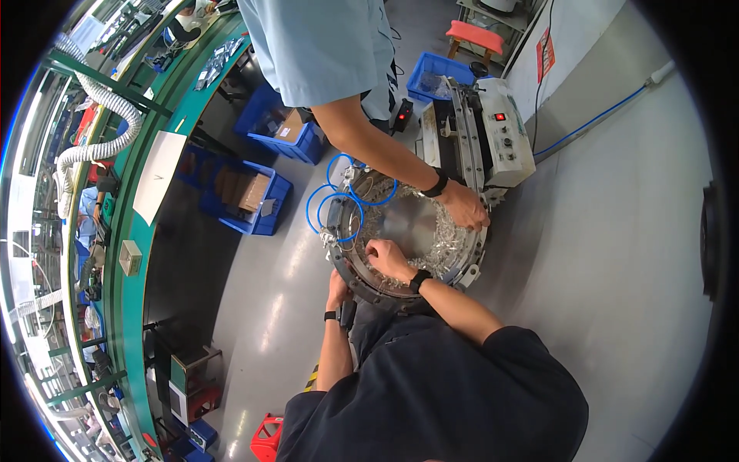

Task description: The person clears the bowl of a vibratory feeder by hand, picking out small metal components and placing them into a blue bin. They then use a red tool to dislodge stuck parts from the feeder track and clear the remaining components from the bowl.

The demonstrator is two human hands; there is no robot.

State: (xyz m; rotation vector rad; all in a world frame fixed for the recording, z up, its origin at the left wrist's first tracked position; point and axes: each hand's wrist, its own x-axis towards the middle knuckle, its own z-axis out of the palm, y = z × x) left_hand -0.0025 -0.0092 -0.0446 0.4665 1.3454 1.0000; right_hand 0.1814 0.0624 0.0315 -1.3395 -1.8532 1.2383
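Note:
A round metal bowl feeder (350, 269) stands in front of me, with many small shiny clear or silvery pieces (448, 245) lying around the inside. My right hand (390, 260) is over the near left part of the bowl, its fingers curled together at the inner edge. Whatever they hold, if anything, is too small to make out. Low against the outside of the rim is my left hand (339, 289), its fingers mostly hidden. Thin blue air tubes (332, 202) loop over the left side. Across the bowl, a co-worker's hand (464, 206) rests at the right rim.
A machine box (508, 142) with a lit red switch and a track joins the bowl's far right. Blue bins (265, 202) stand on the floor to the left, beside a long green workbench (127, 308). Red stools (266, 437) stand near me and at the back (473, 35).

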